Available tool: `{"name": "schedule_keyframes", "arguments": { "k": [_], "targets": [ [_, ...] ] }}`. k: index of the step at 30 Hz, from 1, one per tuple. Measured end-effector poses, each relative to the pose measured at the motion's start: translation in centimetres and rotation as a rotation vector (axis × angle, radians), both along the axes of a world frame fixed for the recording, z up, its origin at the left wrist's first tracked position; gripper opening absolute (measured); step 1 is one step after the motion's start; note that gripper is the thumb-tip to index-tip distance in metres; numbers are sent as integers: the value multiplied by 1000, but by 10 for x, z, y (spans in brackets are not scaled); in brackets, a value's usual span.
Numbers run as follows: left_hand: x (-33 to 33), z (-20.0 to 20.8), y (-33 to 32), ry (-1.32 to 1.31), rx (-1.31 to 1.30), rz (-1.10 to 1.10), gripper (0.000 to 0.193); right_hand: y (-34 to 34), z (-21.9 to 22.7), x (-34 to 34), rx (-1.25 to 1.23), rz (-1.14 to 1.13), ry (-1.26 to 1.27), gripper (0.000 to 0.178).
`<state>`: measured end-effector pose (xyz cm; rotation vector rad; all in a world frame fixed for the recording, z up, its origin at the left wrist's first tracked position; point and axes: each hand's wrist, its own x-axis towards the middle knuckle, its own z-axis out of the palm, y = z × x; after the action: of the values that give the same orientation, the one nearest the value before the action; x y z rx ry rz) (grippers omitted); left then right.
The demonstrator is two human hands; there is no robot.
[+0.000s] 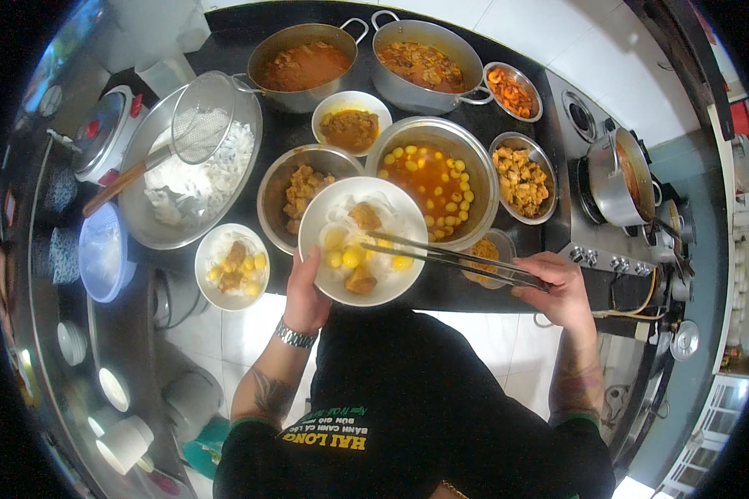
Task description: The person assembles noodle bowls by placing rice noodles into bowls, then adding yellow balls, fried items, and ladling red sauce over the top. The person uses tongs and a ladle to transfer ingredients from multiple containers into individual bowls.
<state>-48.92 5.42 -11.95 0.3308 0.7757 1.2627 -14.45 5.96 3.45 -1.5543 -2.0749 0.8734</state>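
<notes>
My left hand (306, 293) grips the rim of a white bowl (314, 270) lifted over the counter's front edge. White noodles (380, 279), several round yellow balls like egg yolks (352, 256) and brown meat chunks (360, 280) lie in it. In my right hand (555, 285) is a pair of long metal tongs or chopsticks (466, 258), tips among the yellow balls. Behind the bowl stands a steel pot (489, 158) of orange broth with floating yellow balls. A steel bowl of meat pieces (273, 212) is partly hidden by the lifted bowl. A second filled white bowl (201, 279) sits to the left.
A large metal basin (154, 237) holds noodles, with a wooden-handled strainer (133, 177) across it. Two stew pots (264, 98) (391, 91) stand at the back. Bowls of meat (520, 179) and orange food (512, 91) line the right, beside a stove (576, 245) bearing a pot (612, 187).
</notes>
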Motion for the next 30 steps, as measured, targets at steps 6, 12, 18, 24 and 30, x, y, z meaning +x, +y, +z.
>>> {"name": "schedule_keyframes", "arguments": {
  "k": [6,12,18,24,30],
  "targets": [
    [-3,10,-1,35,-12,-59,51,-30,5,-2,-6,-91,-36,48],
    [18,-1,-34,118,-28,-179,50,-71,2,45,74,-372,358,49],
    [98,-2,-78,43,-91,-429,55,-127,-18,123,67,-719,778,51],
    [226,-15,-91,90,-270,-742,50,-211,-35,197,126,-875,731,50],
    [349,-67,-79,32,-408,-642,45,-292,-56,217,177,-1095,720,50]
  ]
}}
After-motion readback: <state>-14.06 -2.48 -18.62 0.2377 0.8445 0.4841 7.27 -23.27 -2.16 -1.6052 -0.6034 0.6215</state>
